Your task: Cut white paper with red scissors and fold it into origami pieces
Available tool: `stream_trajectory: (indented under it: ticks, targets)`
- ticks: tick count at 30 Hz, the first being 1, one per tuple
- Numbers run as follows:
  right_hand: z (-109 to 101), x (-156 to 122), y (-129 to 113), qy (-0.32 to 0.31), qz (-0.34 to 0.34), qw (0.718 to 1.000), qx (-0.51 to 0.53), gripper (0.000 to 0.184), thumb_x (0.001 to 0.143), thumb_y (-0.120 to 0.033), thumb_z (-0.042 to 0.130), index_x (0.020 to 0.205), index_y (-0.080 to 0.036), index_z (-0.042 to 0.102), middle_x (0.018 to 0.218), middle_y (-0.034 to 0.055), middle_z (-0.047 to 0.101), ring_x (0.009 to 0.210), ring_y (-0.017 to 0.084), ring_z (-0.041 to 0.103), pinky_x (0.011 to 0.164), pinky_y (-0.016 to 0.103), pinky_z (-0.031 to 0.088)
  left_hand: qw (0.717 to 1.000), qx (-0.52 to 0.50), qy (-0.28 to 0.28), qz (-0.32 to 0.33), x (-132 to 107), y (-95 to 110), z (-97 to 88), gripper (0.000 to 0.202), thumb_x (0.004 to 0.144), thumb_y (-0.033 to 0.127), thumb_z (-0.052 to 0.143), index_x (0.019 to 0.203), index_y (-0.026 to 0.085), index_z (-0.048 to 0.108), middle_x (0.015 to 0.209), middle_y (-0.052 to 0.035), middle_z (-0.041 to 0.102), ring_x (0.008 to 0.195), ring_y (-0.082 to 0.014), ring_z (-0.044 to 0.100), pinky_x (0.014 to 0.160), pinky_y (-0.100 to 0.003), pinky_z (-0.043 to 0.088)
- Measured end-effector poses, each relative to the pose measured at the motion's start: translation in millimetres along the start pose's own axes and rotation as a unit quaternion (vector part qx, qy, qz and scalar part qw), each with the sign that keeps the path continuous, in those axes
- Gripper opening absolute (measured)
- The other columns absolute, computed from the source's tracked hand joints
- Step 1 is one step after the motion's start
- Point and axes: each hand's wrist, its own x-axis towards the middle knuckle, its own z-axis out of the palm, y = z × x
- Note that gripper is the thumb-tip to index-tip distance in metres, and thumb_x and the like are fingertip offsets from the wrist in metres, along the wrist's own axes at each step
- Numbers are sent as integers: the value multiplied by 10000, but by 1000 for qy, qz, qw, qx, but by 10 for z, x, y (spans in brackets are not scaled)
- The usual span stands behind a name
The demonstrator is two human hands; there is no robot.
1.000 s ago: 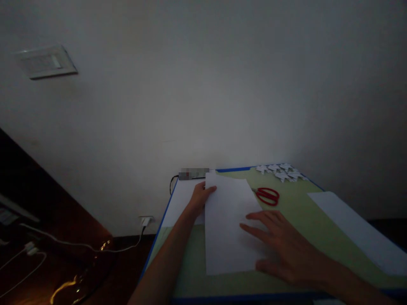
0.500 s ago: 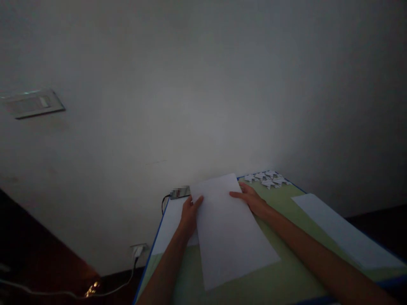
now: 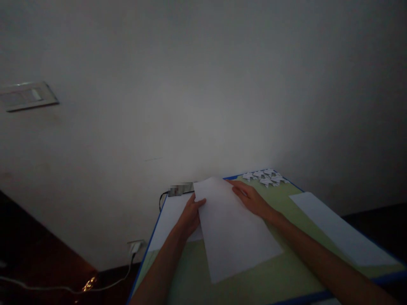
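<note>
1. The sheet of white paper [image 3: 235, 241] lies between my hands above the table, its long axis running away from me, the near end slanting rightward and the far end curving.
2. My left hand [image 3: 192, 214] grips its left long edge, thumb on top; the sheet lies to its right.
3. My right hand [image 3: 251, 199], farther along, touches the right side near the far corner, fingers extended; the sheet lies to its left. I cannot tell whether it pinches.
4. Beyond are folded paper pieces [image 3: 269, 181] on the green table [image 3: 190, 273].
</note>
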Motion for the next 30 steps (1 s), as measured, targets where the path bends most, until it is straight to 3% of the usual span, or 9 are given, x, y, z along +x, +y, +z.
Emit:
stream_trajectory:
  ticks: [2,5,9,11,17,20,24,30]
  targets:
    - [68,-80,-103,-49,-75,990,-106,417,1008,-302,546,1407,-259,658,1560,114,545,1455,282,483,1251,536,299,1000,-1,3,0,-8,-26,4,529,822,30,689,1330,132,578,1117,-160,784,893,-259,784,894,-410,624]
    - [182,-202,-209,-128,-177,934,-281,467,1057,-247,489,1518,-302,541,1654,161,397,1497,304,428,1197,556,392,999,-38,-28,-12,-31,-18,13,410,921,170,649,1324,118,599,1134,-169,778,977,-275,772,946,-414,603]
    - [309,-300,-266,-189,-249,878,-363,479,1049,-235,526,1524,-297,528,1665,200,358,1521,335,387,1193,564,403,991,-98,-58,-72,-60,63,11,477,1006,454,530,1242,60,657,1062,-208,779,1024,-325,756,954,-452,593]
    - [346,-321,-280,-214,-267,864,-370,497,1029,-207,552,1518,-293,532,1675,202,337,1530,338,370,1201,566,389,992,-87,-32,-81,-66,99,-2,476,1000,453,532,1180,38,679,992,-218,779,946,-330,767,902,-453,608]
    - [392,-348,-286,-240,-279,856,-363,561,955,-185,623,1502,-279,542,1682,164,342,1559,312,315,1240,563,326,997,-74,31,-25,-51,103,-57,129,909,154,636,1020,101,675,860,-123,775,710,-215,739,728,-317,617]
    - [439,-367,-280,-222,-274,862,-365,627,903,-317,695,1505,-256,531,1639,147,428,1539,315,351,1253,597,278,996,-72,44,-5,-56,95,-52,113,866,99,663,978,111,672,821,-97,762,679,-197,722,673,-287,604]
    - [565,-417,-322,-139,-261,873,-387,647,884,-469,699,1466,-218,566,1540,159,546,1473,349,431,1248,655,221,996,-69,58,11,-83,104,4,156,845,62,657,997,96,673,842,-111,764,682,-200,719,657,-293,601]
    - [849,-549,-548,-105,-285,862,-407,736,899,-408,653,1557,-153,442,1618,180,449,1540,382,298,1270,695,102,991,-64,107,58,-152,227,166,139,808,57,685,933,106,648,785,-84,738,647,-181,697,625,-273,570]
